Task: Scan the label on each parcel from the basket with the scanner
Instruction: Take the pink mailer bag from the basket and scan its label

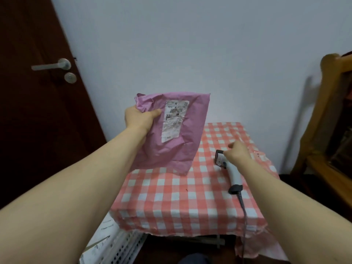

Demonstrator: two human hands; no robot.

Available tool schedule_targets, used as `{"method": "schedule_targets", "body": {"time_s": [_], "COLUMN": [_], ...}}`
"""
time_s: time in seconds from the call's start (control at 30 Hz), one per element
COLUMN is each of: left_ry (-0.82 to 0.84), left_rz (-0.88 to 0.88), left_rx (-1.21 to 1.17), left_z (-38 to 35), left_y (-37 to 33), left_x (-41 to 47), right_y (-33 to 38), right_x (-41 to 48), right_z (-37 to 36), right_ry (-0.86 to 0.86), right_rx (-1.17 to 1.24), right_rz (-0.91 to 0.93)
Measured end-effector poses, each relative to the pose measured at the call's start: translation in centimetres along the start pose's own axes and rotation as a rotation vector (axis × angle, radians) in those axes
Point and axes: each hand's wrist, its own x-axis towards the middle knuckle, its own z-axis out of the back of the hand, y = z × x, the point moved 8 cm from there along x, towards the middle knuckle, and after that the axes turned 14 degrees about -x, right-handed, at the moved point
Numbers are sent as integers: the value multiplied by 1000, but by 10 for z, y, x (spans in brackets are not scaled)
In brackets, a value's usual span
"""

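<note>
1. head view shows the left hand (140, 119) up in the air, squeezed shut on the crumpled top corner of a pink parcel (171, 141).
2. the parcel hangs upright over the left side of the table, and its bottom edge is just above the cloth or touching it, i cannot tell which.
3. a white label (174, 121) with black marks sits on the side of the parcel that faces the camera.
4. the right hand (238, 152) is low over the table, fingers curled down onto the head of the scanner (227, 166).
5. the scanner is white with a dark end, and it lies flat on the red and white checked cloth (171, 197).
6. a grey cord (243, 216) runs from the scanner's handle off the near edge of the table.
7. a white basket (122, 248) with little holes sits low by the table, with parcels in it.
8. a dark door (28, 111) stands on the left.
</note>
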Motion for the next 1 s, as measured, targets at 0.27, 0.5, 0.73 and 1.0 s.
{"method": "schedule_targets", "body": {"time_s": [0.27,0.5,0.73,1.0], "left_ry": [-73,-135,-181,-208], "left_rz": [133,190,199,223], "left_rx": [-119,-109,-83,-107], "left_z": [-20,-16,-2,28], "left_y": [44,63,65,51], "left_x": [25,44,42,24], "right_y": [-55,-71,-60,-13], "right_x": [19,40,34,8], "right_z": [-52,-80,-80,-56], "right_ry": [96,154,186,133], "right_rx": [-216,-223,-111,396], "right_rz": [-111,-192,-240,-108]}}
